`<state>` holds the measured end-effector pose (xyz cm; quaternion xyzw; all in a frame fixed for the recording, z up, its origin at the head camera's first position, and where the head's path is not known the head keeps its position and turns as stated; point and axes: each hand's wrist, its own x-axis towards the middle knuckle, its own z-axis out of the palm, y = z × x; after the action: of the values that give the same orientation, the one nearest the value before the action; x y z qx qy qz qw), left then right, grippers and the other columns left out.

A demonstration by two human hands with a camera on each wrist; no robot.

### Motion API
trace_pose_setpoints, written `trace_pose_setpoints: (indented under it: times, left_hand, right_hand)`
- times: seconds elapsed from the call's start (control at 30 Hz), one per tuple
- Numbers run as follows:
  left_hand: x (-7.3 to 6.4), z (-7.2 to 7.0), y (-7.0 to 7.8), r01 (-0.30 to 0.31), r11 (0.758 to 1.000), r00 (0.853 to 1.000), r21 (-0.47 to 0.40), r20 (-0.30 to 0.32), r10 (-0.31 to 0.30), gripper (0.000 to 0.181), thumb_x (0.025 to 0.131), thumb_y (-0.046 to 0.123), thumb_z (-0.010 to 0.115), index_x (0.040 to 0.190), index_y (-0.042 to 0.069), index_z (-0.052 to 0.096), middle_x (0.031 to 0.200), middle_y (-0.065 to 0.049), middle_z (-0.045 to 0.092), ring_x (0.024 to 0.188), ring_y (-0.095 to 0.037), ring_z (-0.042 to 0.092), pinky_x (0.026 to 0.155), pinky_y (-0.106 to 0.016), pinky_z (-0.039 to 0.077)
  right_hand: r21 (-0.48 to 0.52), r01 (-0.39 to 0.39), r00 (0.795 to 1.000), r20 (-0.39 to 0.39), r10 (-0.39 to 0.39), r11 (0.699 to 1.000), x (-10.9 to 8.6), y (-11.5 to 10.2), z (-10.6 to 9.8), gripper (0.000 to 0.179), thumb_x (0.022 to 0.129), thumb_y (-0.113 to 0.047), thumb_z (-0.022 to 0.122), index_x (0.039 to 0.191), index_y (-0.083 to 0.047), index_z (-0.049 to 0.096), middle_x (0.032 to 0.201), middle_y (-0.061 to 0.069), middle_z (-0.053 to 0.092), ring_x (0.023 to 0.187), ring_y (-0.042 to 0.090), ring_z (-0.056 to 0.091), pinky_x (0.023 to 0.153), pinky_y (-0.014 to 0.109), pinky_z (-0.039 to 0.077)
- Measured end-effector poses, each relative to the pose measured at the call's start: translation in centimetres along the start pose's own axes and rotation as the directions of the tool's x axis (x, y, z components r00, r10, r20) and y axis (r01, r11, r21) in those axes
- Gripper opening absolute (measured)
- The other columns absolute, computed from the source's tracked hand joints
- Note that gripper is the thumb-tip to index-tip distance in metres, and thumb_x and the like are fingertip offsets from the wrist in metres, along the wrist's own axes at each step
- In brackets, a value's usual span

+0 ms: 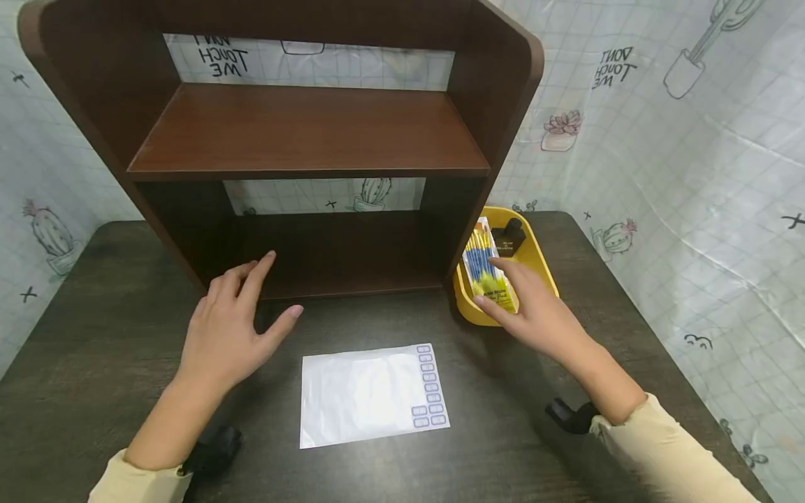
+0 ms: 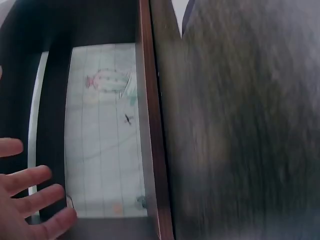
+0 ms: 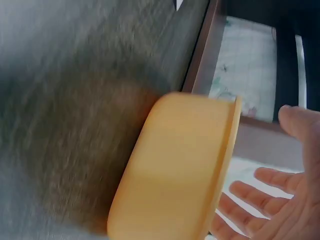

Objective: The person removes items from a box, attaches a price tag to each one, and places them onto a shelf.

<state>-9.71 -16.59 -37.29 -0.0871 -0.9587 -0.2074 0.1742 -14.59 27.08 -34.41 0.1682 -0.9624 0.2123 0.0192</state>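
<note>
My left hand (image 1: 228,328) hovers over the dark table in front of the left side of a brown wooden shelf (image 1: 308,133), fingers spread and holding nothing. In the left wrist view its fingers (image 2: 37,200) overlap the shelf. My right hand (image 1: 537,307) reaches over a yellow basket (image 1: 541,269), thumb and fingers apart. Inside the basket lie a clear packet of blue-handled paintbrushes (image 1: 487,269) with a yellow-green label, and a black item (image 1: 509,237) with small gold lettering. From the right wrist, the hand's spread fingers (image 3: 255,200) appear beyond the basket's rim.
A white sheet (image 1: 371,395) with small purple printed boxes along its right side lies on the dark table (image 1: 251,447) between my forearms. The shelf has two levels. White curtains (image 1: 679,175) with cactus drawings hang behind and on both sides.
</note>
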Motion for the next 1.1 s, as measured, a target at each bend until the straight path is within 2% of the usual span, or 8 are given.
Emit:
trace_pose_setpoints:
  times: [0.2, 0.33, 0.43, 0.53, 0.63, 0.77, 0.93, 1.1]
  left_hand:
    - [0.2, -0.7, -1.7, 0.034, 0.99, 0.975, -0.138, -0.215, -0.064, 0.069, 0.098, 0.043, 0.065, 0.155, 0.009, 0.045, 0.138, -0.025, 0.053, 0.119, -0.043, 0.053, 0.075, -0.062, 0.052]
    - [0.4, -0.9, -3.0, 0.039, 0.968, 0.937, -0.25, -0.328, -0.123, 0.056, 0.098, 0.023, 0.068, 0.144, -0.003, 0.05, 0.132, -0.029, 0.051, 0.115, -0.04, 0.055, 0.084, -0.028, 0.049]
    - [0.9, -1.0, -3.6, 0.047, 0.946, 0.911, -0.321, -0.375, -0.172, 0.049, 0.099, 0.014, 0.066, 0.139, -0.009, 0.049, 0.13, -0.028, 0.048, 0.11, -0.026, 0.055, 0.083, -0.006, 0.039]
    - [1.7, -1.2, -3.9, 0.063, 0.921, 0.867, -0.383, -0.436, -0.24, 0.041, 0.098, 0.01, 0.063, 0.131, -0.011, 0.05, 0.119, -0.006, 0.051, 0.101, -0.006, 0.049, 0.078, -0.003, 0.04]
    - [2.6, -1.8, -4.0, 0.091, 0.903, 0.814, -0.419, -0.491, -0.309, 0.034, 0.097, 0.01, 0.063, 0.125, -0.008, 0.052, 0.112, 0.02, 0.04, 0.094, 0.004, 0.043, 0.075, -0.006, 0.042]
    - [3.7, -2.6, -4.3, 0.119, 0.878, 0.768, -0.464, -0.517, -0.377, 0.029, 0.096, 0.012, 0.065, 0.121, 0.005, 0.052, 0.11, 0.027, 0.032, 0.092, 0.004, 0.041, 0.072, -0.008, 0.043]
    - [4.5, -3.2, -4.4, 0.123, 0.849, 0.749, -0.513, -0.514, -0.419, 0.032, 0.096, 0.015, 0.064, 0.122, 0.014, 0.048, 0.11, 0.023, 0.035, 0.089, 0.001, 0.043, 0.069, -0.009, 0.043]
    - [4.7, -3.4, -4.8, 0.143, 0.864, 0.769, -0.483, -0.496, -0.404, 0.038, 0.097, 0.018, 0.062, 0.132, 0.006, 0.053, 0.109, 0.028, 0.038, 0.087, 0.009, 0.046, 0.073, -0.011, 0.04]
  right_hand:
    - [0.149, -0.106, 0.992, 0.081, 0.095, 0.983, 1.5, 2.2, -1.0, 0.063, 0.105, -0.036, 0.063, 0.151, 0.003, 0.044, 0.152, 0.027, 0.051, 0.135, 0.05, 0.054, 0.107, 0.064, 0.047]
    - [0.161, -0.172, 0.978, 0.149, 0.149, 0.972, 2.4, 3.5, -1.2, 0.063, 0.106, -0.036, 0.061, 0.15, 0.004, 0.043, 0.149, 0.032, 0.052, 0.132, 0.051, 0.056, 0.105, 0.062, 0.05]
    - [0.15, -0.215, 0.962, 0.201, 0.183, 0.965, 3.0, 4.1, -1.3, 0.066, 0.106, -0.037, 0.061, 0.151, 0.007, 0.041, 0.146, 0.036, 0.052, 0.131, 0.054, 0.056, 0.105, 0.063, 0.049]
    - [0.124, -0.264, 0.941, 0.25, 0.227, 0.957, 3.6, 4.6, -1.5, 0.07, 0.105, -0.04, 0.06, 0.152, 0.008, 0.038, 0.145, 0.038, 0.051, 0.133, 0.054, 0.053, 0.106, 0.064, 0.047]
    - [0.115, -0.302, 0.922, 0.29, 0.258, 0.946, 4.2, 4.9, -1.6, 0.075, 0.105, -0.042, 0.06, 0.153, 0.009, 0.034, 0.144, 0.039, 0.052, 0.133, 0.053, 0.052, 0.105, 0.063, 0.047]
    - [0.153, -0.333, 0.905, 0.331, 0.269, 0.93, 4.8, 5.2, -1.6, 0.079, 0.104, -0.043, 0.062, 0.154, 0.009, 0.031, 0.141, 0.037, 0.056, 0.129, 0.049, 0.057, 0.099, 0.055, 0.052]
    - [0.206, -0.366, 0.886, 0.375, 0.272, 0.908, 5.4, 5.5, -1.6, 0.079, 0.104, -0.04, 0.063, 0.153, 0.011, 0.029, 0.14, 0.037, 0.055, 0.122, 0.044, 0.063, 0.091, 0.045, 0.056]
    - [0.253, -0.407, 0.868, 0.406, 0.285, 0.878, 5.9, 5.6, -1.4, 0.073, 0.104, -0.032, 0.065, 0.15, 0.014, 0.032, 0.131, 0.035, 0.06, 0.103, 0.032, 0.072, 0.087, 0.043, 0.06]
